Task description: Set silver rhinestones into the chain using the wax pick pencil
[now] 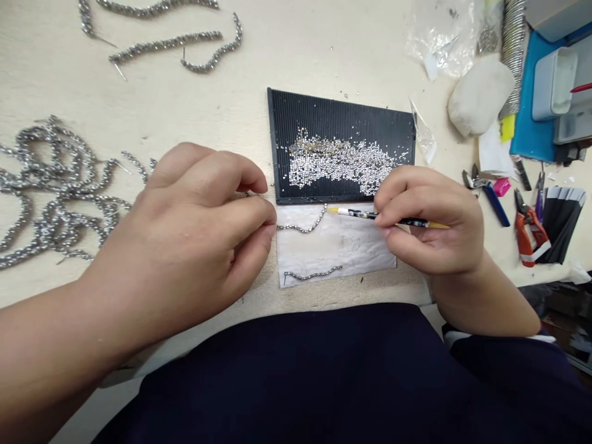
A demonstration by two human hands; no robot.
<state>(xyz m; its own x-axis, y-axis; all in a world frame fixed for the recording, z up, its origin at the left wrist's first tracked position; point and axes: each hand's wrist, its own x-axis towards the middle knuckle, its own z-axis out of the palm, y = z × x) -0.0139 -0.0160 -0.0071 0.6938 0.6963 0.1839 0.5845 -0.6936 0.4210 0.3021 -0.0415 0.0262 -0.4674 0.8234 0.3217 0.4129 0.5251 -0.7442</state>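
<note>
My left hand (198,228) is closed in a pinch on the end of a wavy silver beaded strip (303,227), which reaches right across a white sheet (356,246). My right hand (430,219) grips a yellow-tipped picker pen (365,213) whose tip touches the strip's far end. Just behind lies a black ribbed tray (342,117) holding a heap of tiny silver rhinestones (337,163). A second finished strip (313,274) lies on the sheet's near edge.
A pile of finished silver strips (55,191) lies at the left, and more strips (176,43) lie at the back. At the right are orange pliers (527,228), a white lump (478,95), plastic bags (444,43) and a blue box (546,92). My dark clothing fills the foreground.
</note>
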